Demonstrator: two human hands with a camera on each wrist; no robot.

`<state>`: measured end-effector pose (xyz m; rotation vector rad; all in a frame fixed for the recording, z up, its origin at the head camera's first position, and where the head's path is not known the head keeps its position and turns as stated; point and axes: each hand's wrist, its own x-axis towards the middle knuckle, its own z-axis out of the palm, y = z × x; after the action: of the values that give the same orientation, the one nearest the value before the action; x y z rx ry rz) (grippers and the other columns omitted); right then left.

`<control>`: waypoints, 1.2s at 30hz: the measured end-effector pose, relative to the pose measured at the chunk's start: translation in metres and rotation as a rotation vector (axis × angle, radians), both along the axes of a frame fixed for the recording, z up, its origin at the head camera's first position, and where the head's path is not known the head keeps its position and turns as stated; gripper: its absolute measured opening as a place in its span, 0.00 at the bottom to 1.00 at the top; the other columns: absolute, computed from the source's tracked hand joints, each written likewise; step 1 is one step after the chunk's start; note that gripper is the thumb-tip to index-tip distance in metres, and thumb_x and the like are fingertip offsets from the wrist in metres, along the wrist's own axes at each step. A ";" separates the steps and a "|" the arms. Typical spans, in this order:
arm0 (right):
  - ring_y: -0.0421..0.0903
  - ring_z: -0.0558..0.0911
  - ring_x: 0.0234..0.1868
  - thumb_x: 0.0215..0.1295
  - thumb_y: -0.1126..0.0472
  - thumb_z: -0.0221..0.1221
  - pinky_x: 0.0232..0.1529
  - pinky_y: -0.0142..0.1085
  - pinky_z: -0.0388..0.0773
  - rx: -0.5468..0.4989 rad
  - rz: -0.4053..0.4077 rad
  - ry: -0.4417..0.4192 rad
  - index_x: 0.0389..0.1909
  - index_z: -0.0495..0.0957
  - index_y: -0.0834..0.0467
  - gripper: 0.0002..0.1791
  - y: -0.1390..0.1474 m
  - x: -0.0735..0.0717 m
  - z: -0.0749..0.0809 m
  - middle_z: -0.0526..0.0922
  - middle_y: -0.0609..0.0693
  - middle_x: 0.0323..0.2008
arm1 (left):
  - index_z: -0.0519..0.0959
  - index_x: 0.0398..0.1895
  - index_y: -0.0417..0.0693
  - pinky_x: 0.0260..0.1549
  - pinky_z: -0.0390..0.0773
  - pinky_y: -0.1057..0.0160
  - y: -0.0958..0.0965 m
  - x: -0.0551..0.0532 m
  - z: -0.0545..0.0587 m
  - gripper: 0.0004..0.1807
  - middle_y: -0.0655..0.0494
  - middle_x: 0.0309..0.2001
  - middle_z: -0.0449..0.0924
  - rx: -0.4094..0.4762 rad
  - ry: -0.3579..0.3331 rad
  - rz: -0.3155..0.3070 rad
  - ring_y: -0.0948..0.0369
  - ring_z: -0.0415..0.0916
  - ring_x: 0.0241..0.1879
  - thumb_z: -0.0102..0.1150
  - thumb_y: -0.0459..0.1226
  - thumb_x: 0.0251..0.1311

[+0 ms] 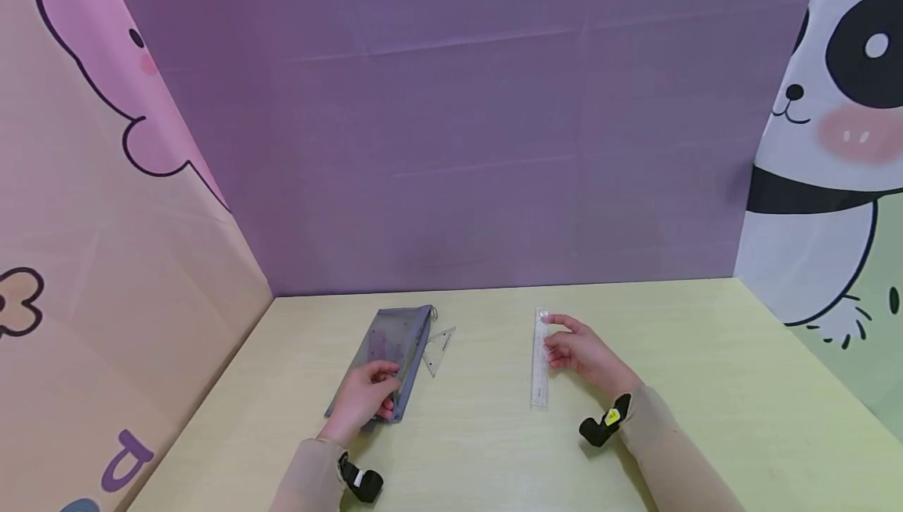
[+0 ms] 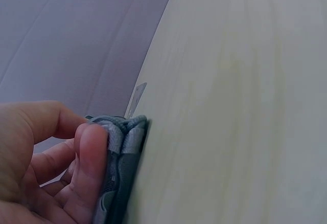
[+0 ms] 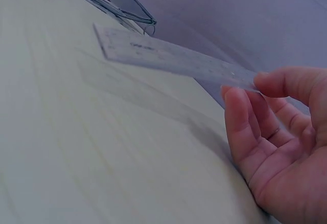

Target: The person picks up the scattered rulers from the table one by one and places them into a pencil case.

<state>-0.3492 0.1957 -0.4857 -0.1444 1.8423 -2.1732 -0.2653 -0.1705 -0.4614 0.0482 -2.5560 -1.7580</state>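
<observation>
A clear ruler (image 1: pixel 539 359) is pinched near its far end between the thumb and fingers of my right hand (image 1: pixel 582 355). In the right wrist view the ruler (image 3: pixel 168 58) is held off the table, with its shadow below. My left hand (image 1: pixel 363 398) grips the near right edge of a grey, see-through pencil pouch (image 1: pixel 405 332) lying on the table. The pouch's thick edge (image 2: pixel 120 157) shows beside the thumb in the left wrist view. Just right of the pouch lies a clear set square (image 1: pixel 438 351).
The pale wooden table (image 1: pixel 480 449) ends at a purple cloth backdrop (image 1: pixel 458 143). Printed cartoon panels stand at the sides, one with a panda (image 1: pixel 832 136) on the right. A small ring (image 3: pixel 149 29) hangs at the pouch's corner.
</observation>
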 end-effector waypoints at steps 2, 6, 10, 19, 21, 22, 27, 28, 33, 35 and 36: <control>0.41 0.75 0.22 0.65 0.72 0.52 0.27 0.31 0.79 0.001 -0.007 -0.004 0.63 0.61 0.65 0.25 0.000 0.000 -0.001 0.74 0.52 0.28 | 0.78 0.48 0.31 0.16 0.79 0.62 0.000 0.000 0.000 0.14 0.48 0.28 0.75 -0.002 0.003 0.003 0.60 0.71 0.17 0.56 0.26 0.58; 0.42 0.75 0.23 0.66 0.73 0.51 0.28 0.31 0.79 0.015 -0.027 -0.015 0.64 0.60 0.67 0.25 0.002 0.001 -0.002 0.73 0.52 0.28 | 0.78 0.48 0.31 0.16 0.80 0.62 0.002 0.000 0.000 0.14 0.49 0.28 0.74 0.006 0.000 -0.005 0.60 0.71 0.17 0.55 0.26 0.58; 0.42 0.75 0.23 0.67 0.73 0.51 0.28 0.31 0.79 0.021 -0.043 -0.015 0.64 0.59 0.70 0.25 0.003 0.002 -0.001 0.74 0.53 0.28 | 0.78 0.48 0.30 0.16 0.80 0.62 0.004 -0.001 0.001 0.15 0.49 0.28 0.75 0.010 0.003 -0.015 0.60 0.71 0.17 0.55 0.26 0.58; 0.41 0.79 0.24 0.67 0.73 0.53 0.29 0.31 0.81 0.005 -0.010 -0.021 0.64 0.60 0.72 0.25 -0.003 -0.002 -0.001 0.77 0.53 0.28 | 0.78 0.49 0.29 0.15 0.79 0.63 -0.001 0.000 0.005 0.15 0.47 0.28 0.75 0.003 0.008 -0.007 0.61 0.71 0.16 0.55 0.25 0.58; 0.41 0.79 0.24 0.67 0.72 0.53 0.30 0.32 0.81 0.013 -0.008 -0.030 0.63 0.60 0.71 0.25 -0.005 -0.004 -0.001 0.77 0.53 0.29 | 0.78 0.49 0.29 0.15 0.79 0.63 -0.001 0.001 0.005 0.15 0.48 0.28 0.75 0.000 0.007 -0.006 0.61 0.70 0.16 0.55 0.25 0.58; 0.41 0.79 0.25 0.67 0.72 0.53 0.30 0.32 0.81 0.020 -0.007 -0.032 0.63 0.61 0.71 0.25 -0.006 -0.004 -0.001 0.77 0.53 0.29 | 0.78 0.49 0.30 0.15 0.79 0.63 -0.002 0.001 0.005 0.15 0.48 0.28 0.75 0.001 0.005 -0.003 0.61 0.70 0.16 0.55 0.25 0.58; 0.42 0.79 0.25 0.67 0.71 0.53 0.31 0.33 0.82 0.037 0.005 -0.044 0.63 0.62 0.70 0.24 -0.010 -0.007 0.003 0.78 0.53 0.28 | 0.77 0.49 0.29 0.16 0.80 0.62 0.000 0.002 0.005 0.15 0.48 0.29 0.75 -0.003 0.012 -0.003 0.60 0.71 0.17 0.54 0.25 0.58; 0.42 0.79 0.25 0.67 0.71 0.53 0.31 0.33 0.82 0.037 0.011 -0.047 0.63 0.62 0.69 0.24 -0.011 -0.008 0.004 0.78 0.53 0.28 | 0.77 0.49 0.29 0.16 0.80 0.62 0.000 0.002 0.005 0.15 0.48 0.29 0.75 -0.004 0.012 -0.002 0.60 0.71 0.17 0.54 0.25 0.58; 0.42 0.80 0.26 0.67 0.71 0.53 0.32 0.34 0.82 0.058 0.042 -0.040 0.64 0.62 0.69 0.24 -0.018 -0.009 0.009 0.78 0.53 0.28 | 0.77 0.50 0.29 0.16 0.79 0.63 0.001 0.000 0.003 0.15 0.49 0.28 0.74 -0.002 0.008 0.001 0.60 0.70 0.17 0.55 0.25 0.59; 0.42 0.80 0.26 0.68 0.70 0.53 0.32 0.34 0.83 0.066 0.050 -0.031 0.64 0.62 0.69 0.25 -0.021 -0.010 0.010 0.78 0.53 0.28 | 0.77 0.50 0.29 0.16 0.80 0.62 0.001 0.001 0.003 0.15 0.49 0.28 0.74 0.004 0.012 -0.003 0.60 0.70 0.17 0.55 0.25 0.59; 0.42 0.80 0.26 0.67 0.70 0.53 0.32 0.35 0.83 0.068 0.052 -0.029 0.64 0.62 0.69 0.24 -0.022 -0.010 0.011 0.78 0.53 0.29 | 0.77 0.50 0.29 0.16 0.80 0.62 0.002 0.000 0.003 0.15 0.49 0.28 0.74 0.004 0.013 -0.003 0.61 0.70 0.17 0.55 0.25 0.59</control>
<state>-0.3597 0.1736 -0.4748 -0.1438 1.8725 -2.0642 -0.2648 -0.1690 -0.4586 0.0336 -2.5449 -1.7583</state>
